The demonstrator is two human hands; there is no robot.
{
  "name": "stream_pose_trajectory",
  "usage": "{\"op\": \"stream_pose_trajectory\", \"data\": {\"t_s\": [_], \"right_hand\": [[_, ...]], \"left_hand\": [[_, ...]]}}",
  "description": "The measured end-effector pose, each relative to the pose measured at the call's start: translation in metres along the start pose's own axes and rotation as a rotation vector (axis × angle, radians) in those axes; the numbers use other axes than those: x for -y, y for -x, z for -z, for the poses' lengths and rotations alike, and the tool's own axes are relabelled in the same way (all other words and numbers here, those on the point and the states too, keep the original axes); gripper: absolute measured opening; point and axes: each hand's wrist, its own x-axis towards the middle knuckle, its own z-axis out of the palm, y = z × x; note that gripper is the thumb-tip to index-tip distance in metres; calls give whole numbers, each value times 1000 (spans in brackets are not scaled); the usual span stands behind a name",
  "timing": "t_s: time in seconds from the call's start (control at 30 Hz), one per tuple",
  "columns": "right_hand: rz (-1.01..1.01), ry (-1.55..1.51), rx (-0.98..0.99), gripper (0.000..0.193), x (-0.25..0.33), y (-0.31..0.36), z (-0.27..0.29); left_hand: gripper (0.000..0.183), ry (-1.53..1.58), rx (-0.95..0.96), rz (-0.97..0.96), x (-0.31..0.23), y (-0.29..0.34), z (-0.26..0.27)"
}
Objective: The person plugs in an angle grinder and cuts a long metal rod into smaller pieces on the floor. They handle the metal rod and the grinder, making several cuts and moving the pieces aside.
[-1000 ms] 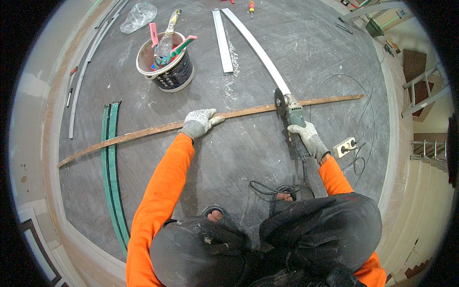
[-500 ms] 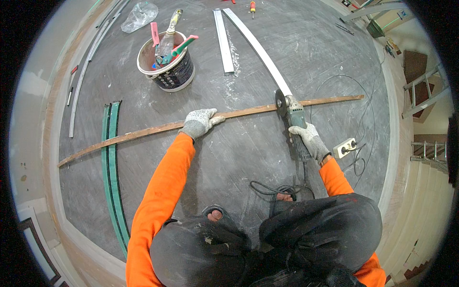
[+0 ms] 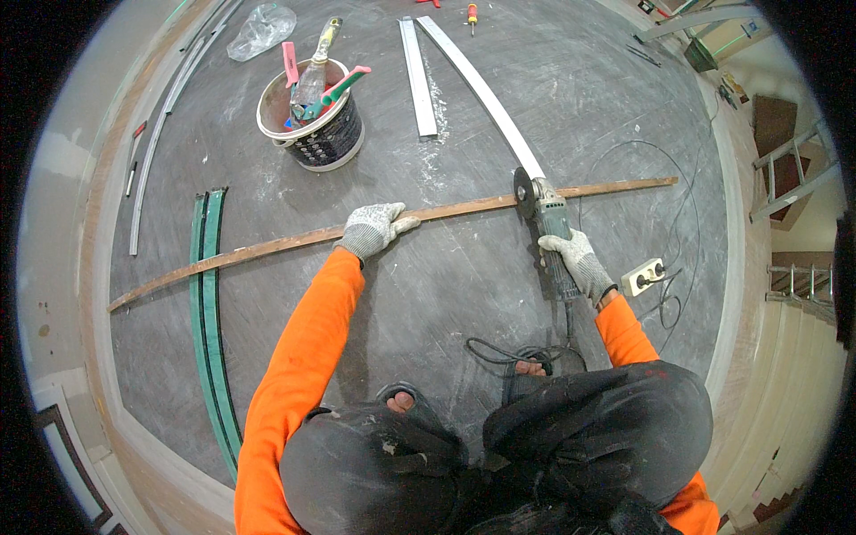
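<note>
A long wooden strip [image 3: 294, 239] crosses the grey floor from left to right. Gloved in grey, my left hand [image 3: 373, 229] grips it left of its middle, thumb along its near edge and fingers over it. My right hand [image 3: 580, 260], gloved too, is wrapped round the body of an angle grinder [image 3: 554, 218]. The grinder's dark disc [image 3: 524, 192] stands at the strip, right of its middle; whether it touches the wood I cannot tell. Just beyond the grinder head lies the near end of a long white metal profile [image 3: 486, 98].
A bucket [image 3: 334, 147] of hand tools stands far left of centre. Two green strips [image 3: 210, 312] lie under the wood's left part. A shorter white profile [image 3: 417, 85], a screwdriver [image 3: 472, 16] and a plastic bag [image 3: 260, 32] lie farther off. A power strip [image 3: 643, 277] and cable [image 3: 513, 350] lie at right.
</note>
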Motion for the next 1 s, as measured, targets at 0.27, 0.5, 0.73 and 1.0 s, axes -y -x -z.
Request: {"op": "stream_pose_trajectory", "data": {"t_s": [0.27, 0.5, 0.73, 1.0], "right_hand": [[-23, 11, -3, 33, -2, -3, 1], [-9, -7, 15, 32, 3, 0, 2], [-50, -56, 23, 31, 0, -6, 8], [-53, 31, 3, 36, 5, 1, 7]], "left_hand": [[73, -1, -50, -1, 3, 2, -3], [86, 2, 88, 63, -3, 0, 4], [83, -1, 58, 49, 0, 0, 0], [96, -41, 151, 91, -10, 1, 13]]}}
